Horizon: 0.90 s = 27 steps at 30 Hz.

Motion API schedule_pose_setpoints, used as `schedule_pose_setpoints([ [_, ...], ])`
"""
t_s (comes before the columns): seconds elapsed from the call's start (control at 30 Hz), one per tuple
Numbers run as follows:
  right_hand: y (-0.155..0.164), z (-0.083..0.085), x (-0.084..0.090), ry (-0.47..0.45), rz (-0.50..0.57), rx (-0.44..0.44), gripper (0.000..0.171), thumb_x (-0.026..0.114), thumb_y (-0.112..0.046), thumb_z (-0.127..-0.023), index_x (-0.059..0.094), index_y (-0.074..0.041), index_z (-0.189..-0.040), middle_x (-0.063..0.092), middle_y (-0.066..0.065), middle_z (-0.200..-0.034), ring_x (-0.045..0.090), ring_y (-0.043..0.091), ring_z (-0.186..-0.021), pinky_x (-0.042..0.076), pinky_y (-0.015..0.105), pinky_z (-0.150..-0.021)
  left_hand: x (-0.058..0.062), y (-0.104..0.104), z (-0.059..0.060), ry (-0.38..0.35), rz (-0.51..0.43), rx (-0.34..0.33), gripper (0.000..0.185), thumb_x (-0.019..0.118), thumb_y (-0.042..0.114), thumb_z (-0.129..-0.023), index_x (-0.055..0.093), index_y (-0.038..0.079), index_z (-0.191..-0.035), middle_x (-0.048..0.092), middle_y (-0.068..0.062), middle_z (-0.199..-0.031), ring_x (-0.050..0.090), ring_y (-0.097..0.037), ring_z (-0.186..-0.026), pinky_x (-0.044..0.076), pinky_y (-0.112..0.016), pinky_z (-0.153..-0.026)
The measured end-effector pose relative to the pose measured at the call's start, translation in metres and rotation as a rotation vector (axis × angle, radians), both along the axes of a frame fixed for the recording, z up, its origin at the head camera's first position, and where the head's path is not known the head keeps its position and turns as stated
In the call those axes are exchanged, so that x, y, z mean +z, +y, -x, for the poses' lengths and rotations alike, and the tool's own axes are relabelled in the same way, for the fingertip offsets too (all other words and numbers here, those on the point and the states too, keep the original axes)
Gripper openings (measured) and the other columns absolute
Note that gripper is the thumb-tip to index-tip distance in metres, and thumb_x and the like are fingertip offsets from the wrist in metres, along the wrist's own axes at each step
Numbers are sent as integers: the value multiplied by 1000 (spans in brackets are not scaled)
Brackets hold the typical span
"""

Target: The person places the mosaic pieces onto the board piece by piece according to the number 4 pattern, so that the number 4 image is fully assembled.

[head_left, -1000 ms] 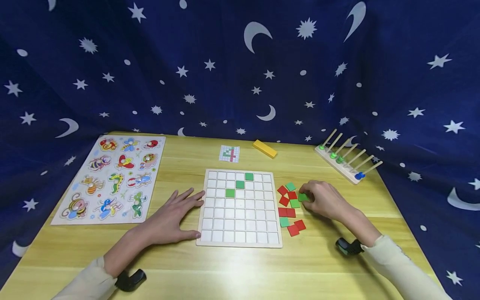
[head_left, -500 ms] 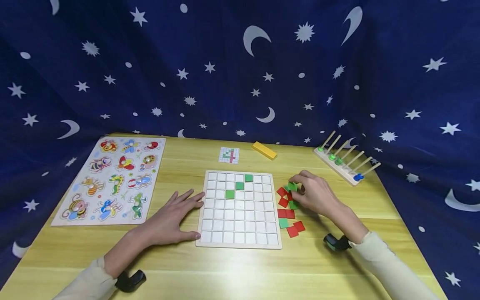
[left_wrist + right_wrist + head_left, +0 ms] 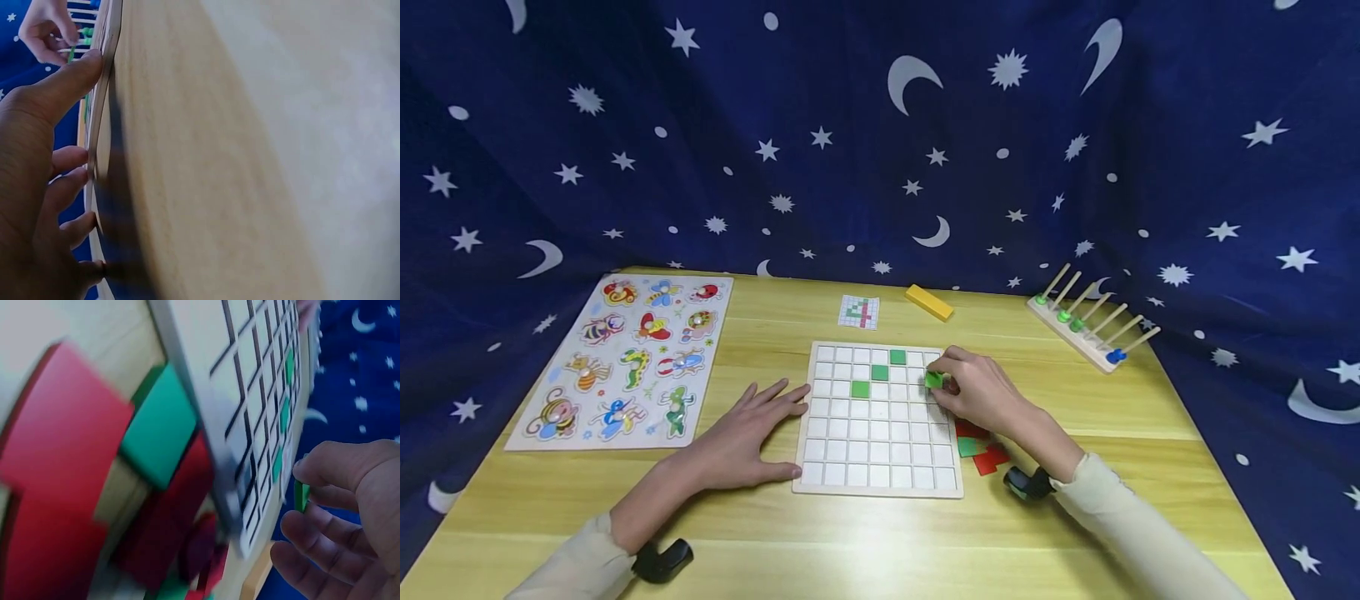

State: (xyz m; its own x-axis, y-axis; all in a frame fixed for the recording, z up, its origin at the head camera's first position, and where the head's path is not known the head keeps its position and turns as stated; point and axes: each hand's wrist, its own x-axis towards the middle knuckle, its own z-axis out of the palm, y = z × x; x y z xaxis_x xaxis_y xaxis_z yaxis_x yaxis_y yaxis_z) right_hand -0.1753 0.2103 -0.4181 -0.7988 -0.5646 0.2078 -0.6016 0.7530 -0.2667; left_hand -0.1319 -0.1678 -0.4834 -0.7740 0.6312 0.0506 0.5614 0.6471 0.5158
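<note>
The grid board (image 3: 880,450) is lying on the tabletop (image 3: 737,558). Over its right side, the right hand (image 3: 981,390) is pinching a green tile (image 3: 933,381) between its fingers. The left hand (image 3: 741,440), fingers spread, is touching the board's left edge. Three seated tiles (image 3: 880,372) are occupying its far half; loose tiles (image 3: 987,462) are lying just beside its right edge.
</note>
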Motion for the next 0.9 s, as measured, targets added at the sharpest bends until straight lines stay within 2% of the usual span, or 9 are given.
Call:
schedule_pose_setpoints([
  [0.17, -23, 0, -3, -22, -31, 87, 22, 81, -13, -83, 76, -7, -104, 66, 3, -96, 55, 9, -64, 47, 23, -54, 1, 0, 1, -1, -2, 1, 86, 74, 64, -79, 50, 17, -147, 26, 8, -163, 18, -27, -150, 5, -58, -121],
  [0.3, -39, -1, -5, -45, -38, 131, 20, 80, -14, -85, 76, -8, -104, 65, 1, -95, 53, 8, -63, 47, 22, -54, 0, 1, 1, 2, -4, 1, 87, 75, 64, -79, 50, 17, -148, 28, 7, -162, 18, -28, -150, 5, -58, -120],
  [0.67, -81, -2, -8, -66, -71, 214, 14, 78, -12, -85, 74, -13, -99, 63, -3, -91, 56, 9, -71, 51, 26, -63, 1, 0, 0, -4, -2, 9, 87, 74, 64, -79, 49, 18, -148, 27, 7, -162, 18, -28, -150, 5, -58, -120],
  [0.9, -97, 0, -14, -67, -83, 256, 11, 76, -11, -85, 74, -13, -96, 63, -2, -87, 56, 8, -69, 51, 26, -62, 2, 1, 0, -9, 3, 7, 89, 73, 65, -79, 46, 18, -150, 28, 7, -162, 18, -28, -150, 6, -58, -120],
])
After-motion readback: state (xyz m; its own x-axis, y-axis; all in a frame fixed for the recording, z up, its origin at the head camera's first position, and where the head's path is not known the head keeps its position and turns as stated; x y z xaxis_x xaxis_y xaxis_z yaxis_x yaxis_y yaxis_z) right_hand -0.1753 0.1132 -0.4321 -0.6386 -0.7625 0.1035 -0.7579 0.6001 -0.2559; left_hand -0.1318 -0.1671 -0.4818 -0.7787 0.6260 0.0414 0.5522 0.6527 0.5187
